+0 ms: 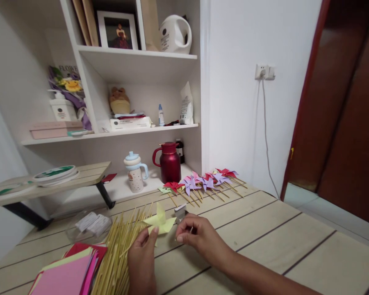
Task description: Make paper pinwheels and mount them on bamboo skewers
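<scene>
Down near the front edge of the pale wooden plank table (264, 229), the left hand (143, 256) pinches a pale yellow folded paper pinwheel (160, 223), lying roughly flat, blades spread with no clear long axis. The right hand (199, 237) is closed on a thin pin, pointing leftward toward it. A loose pinch could likely let the folded blades spring apart beside the heap of bamboo skewers (118, 254).

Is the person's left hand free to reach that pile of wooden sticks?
Probably yes: the left hand holds the yellow pinwheel, but the sticks lie right beside it, with nothing between.
</scene>
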The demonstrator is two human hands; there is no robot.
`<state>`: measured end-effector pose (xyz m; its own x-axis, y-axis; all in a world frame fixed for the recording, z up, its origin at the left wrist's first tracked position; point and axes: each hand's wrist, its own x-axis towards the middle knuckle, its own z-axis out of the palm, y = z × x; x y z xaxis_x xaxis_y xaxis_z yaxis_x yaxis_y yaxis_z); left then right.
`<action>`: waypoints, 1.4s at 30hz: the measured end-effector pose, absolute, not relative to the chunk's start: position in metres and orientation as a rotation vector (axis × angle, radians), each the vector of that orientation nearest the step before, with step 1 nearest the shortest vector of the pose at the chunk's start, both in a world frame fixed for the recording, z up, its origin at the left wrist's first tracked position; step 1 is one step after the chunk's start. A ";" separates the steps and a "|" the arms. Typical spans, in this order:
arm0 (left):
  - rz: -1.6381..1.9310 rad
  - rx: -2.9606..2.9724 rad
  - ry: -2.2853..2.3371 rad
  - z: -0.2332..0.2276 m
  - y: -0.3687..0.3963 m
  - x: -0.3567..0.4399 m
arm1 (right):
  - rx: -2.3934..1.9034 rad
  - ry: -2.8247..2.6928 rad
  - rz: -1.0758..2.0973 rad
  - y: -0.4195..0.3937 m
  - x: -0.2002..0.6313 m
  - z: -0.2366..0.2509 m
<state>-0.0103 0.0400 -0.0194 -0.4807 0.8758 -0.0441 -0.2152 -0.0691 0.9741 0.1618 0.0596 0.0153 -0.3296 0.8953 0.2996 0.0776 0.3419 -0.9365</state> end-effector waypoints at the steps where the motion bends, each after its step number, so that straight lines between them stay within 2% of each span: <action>1: 1.686 0.756 1.388 -0.018 0.040 -0.010 | -0.850 -1.685 1.078 0.059 0.157 0.018; 14: 1.663 0.783 1.528 -0.005 0.037 -0.010 | -0.888 -1.713 0.771 0.065 0.150 0.023; 26: 1.567 0.918 1.456 0.010 0.023 0.019 | -0.840 -1.744 0.915 0.062 0.167 0.020; 36: 1.626 0.893 1.412 -0.010 0.027 0.018 | -0.717 -1.740 0.950 0.060 0.163 0.014; 42: 1.609 0.921 1.463 -0.004 0.026 0.020 | -0.712 -1.738 0.900 0.057 0.162 0.015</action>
<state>0.0204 0.0259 -0.0038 -0.4506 0.8925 0.0187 -0.0656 -0.0540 0.9964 0.1623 0.0574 0.0154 -0.3160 0.8017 0.5074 0.0480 0.5476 -0.8354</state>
